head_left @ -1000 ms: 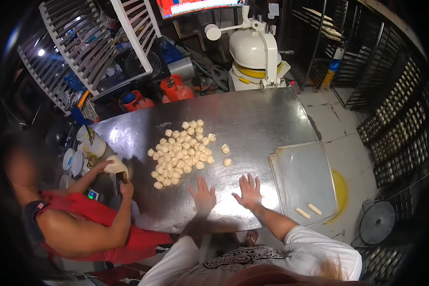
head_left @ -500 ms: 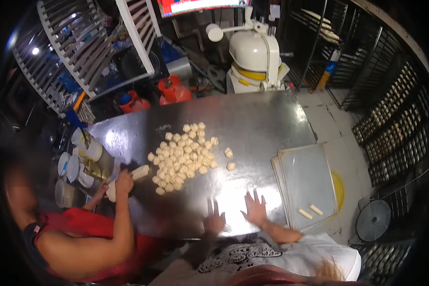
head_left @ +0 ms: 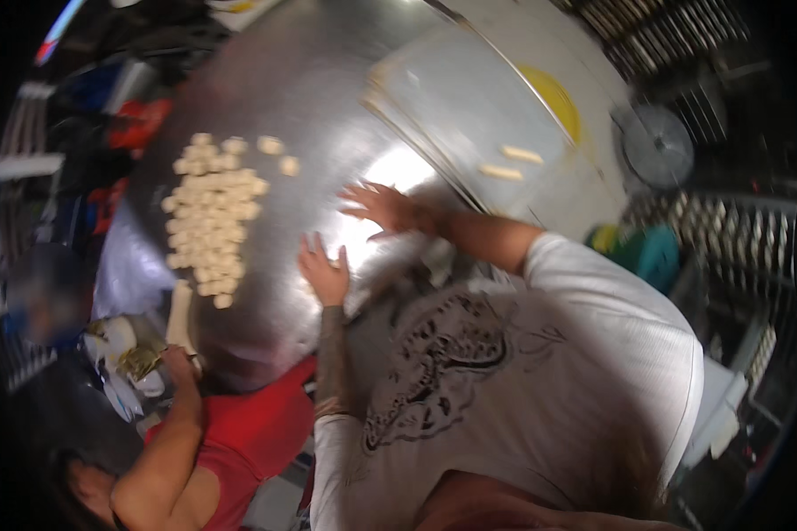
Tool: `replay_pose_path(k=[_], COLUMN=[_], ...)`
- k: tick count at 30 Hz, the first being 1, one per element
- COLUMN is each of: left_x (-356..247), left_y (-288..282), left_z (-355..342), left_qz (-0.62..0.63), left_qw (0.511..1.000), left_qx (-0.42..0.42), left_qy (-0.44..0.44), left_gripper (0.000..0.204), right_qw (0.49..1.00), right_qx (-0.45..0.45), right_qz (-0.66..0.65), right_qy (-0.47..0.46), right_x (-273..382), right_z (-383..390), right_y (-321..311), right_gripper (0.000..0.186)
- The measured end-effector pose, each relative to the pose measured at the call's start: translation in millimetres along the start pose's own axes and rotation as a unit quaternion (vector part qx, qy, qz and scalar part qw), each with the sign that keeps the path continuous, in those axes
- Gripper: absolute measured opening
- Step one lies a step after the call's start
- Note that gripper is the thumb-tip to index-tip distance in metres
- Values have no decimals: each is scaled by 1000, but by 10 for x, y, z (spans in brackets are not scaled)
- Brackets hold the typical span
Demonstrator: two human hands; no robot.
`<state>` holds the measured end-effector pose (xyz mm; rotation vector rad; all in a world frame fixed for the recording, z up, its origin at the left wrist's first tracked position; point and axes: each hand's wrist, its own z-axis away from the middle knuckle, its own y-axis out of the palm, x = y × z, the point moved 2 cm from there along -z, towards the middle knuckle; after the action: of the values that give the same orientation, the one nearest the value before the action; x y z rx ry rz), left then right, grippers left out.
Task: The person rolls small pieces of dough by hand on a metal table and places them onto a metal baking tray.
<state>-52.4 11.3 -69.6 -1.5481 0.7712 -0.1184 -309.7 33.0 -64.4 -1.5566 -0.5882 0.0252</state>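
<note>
On the steel table [head_left: 292, 97], my left hand [head_left: 326, 270] lies palm down near the front edge, fingers apart. Farther right, my right hand [head_left: 379, 208] is stretched out the same way, over a bright reflection. I see nothing held in either; whatever is beneath the palms is hidden. To their left spreads a cluster of many dough balls [head_left: 212, 217], with two loose dough balls [head_left: 280, 155] beside it. Right of my right hand, two dough sticks [head_left: 510, 163] rest on a flat metal tray [head_left: 452, 88].
A co-worker in a red apron [head_left: 252, 434] stands at my left, one hand [head_left: 179, 365] on a long dough roll [head_left: 180, 314]. White tubs [head_left: 119, 336] stand beside that hand. Past the table's right side are a yellow round object [head_left: 553, 102], a grey round lid [head_left: 658, 146] and loaded racks [head_left: 726, 226].
The view has swung round toward the right, so the table appears turned. Both my hands still lie spread on the tabletop. The co-worker's hand remains at the dough roll.
</note>
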Motion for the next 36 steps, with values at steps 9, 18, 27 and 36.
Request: replay_pose_path(k=[9,18,27,36], left_x=[-181,-2491,-3243,-2610], left_y=[-455,380,990,678], left_z=[148,-275,-1168,-401], left_qz=[161,483,183,324], left_qw=[974,844,964,933], left_qx=[103,-62,20,-51], left_qy=[-122,-226,-194,-147], left_gripper=[46,49,46,39], right_qw=[915,895,941,934], right_qx=[-62,-263,-198,-177], right_qz=[-360,-140,-98,-126], right_qy=[173,330,256,284], right_x=[-348,-1947,-1555,-1763], right_z=[1045,3466,3316,3327], right_y=[-756,-1615,-1357,-1292], right_gripper=[32,40,40,34])
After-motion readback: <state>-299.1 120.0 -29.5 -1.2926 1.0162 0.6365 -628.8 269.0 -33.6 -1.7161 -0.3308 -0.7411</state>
